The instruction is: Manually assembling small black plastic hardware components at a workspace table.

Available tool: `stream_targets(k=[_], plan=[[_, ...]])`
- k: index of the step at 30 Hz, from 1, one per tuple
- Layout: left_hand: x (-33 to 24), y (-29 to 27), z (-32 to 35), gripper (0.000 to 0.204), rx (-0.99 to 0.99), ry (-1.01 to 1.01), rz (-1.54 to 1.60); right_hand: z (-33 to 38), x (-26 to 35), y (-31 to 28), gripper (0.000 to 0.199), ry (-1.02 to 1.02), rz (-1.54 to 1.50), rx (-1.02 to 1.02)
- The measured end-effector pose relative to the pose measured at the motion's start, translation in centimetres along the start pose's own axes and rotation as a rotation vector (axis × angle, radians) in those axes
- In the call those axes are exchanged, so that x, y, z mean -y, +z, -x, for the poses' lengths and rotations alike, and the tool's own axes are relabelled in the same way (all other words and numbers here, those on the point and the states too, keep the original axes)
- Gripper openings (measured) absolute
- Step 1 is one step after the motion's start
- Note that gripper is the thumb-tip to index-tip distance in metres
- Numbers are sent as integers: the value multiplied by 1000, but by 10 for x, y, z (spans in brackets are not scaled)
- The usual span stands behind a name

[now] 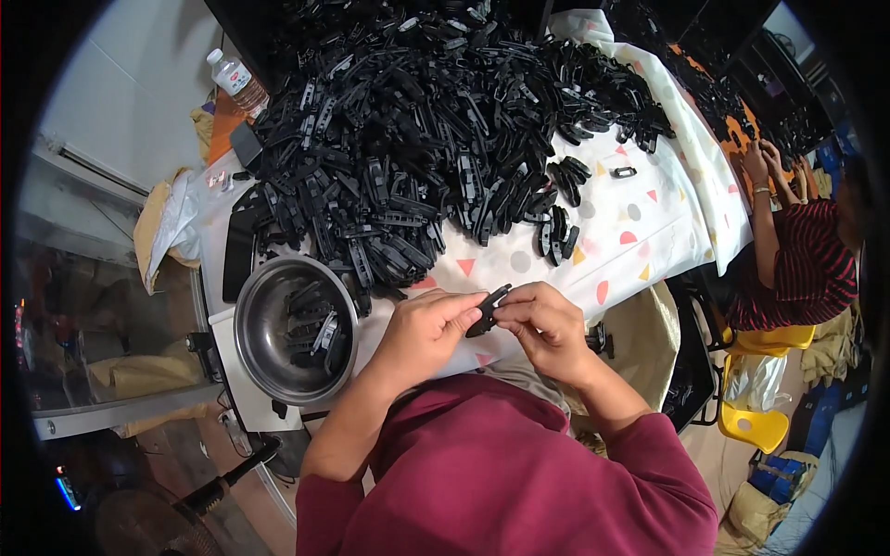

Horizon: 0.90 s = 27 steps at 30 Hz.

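Just above the table's near edge, my left hand [432, 326] pinches a small, dark, curved plastic piece [486, 313] between thumb and fingers. My right hand [545, 326] closes on the far end of that same piece, thumb and fingertips together. It is held tilted, and the fingers hide part of it. Left of my left hand stands a round steel bowl [248, 326], holding several black pieces and a shinier grey one [325, 331]. Beyond my hands spreads a big heap of similar black pieces [399, 157].
A patterned white cloth [640, 218] covers the table. A dark flat slab [239, 255] lies behind the bowl, and a bottle [237, 82] stands at the far left. Small groups of loose pieces [556, 232] lie right of the heap. Another person [802, 250] sits at the right.
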State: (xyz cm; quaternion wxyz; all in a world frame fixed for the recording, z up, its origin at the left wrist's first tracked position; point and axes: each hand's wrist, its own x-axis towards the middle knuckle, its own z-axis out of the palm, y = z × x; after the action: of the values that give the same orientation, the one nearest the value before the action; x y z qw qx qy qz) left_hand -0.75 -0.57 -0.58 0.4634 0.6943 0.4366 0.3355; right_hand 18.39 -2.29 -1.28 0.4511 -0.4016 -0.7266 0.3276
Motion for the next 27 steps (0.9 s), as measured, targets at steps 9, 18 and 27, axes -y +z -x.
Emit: stream_targets(k=[9, 18, 27], plan=[[0, 10, 8, 36, -56, 169, -227, -1, 7, 4, 28, 183, -70, -121], [34, 2, -8, 30, -86, 1, -691, -1, -23, -7, 36, 250, 258, 8], [49, -22, -42, 16, -183, 67, -1167, -23, -86, -18, 27, 481, 990, -72]])
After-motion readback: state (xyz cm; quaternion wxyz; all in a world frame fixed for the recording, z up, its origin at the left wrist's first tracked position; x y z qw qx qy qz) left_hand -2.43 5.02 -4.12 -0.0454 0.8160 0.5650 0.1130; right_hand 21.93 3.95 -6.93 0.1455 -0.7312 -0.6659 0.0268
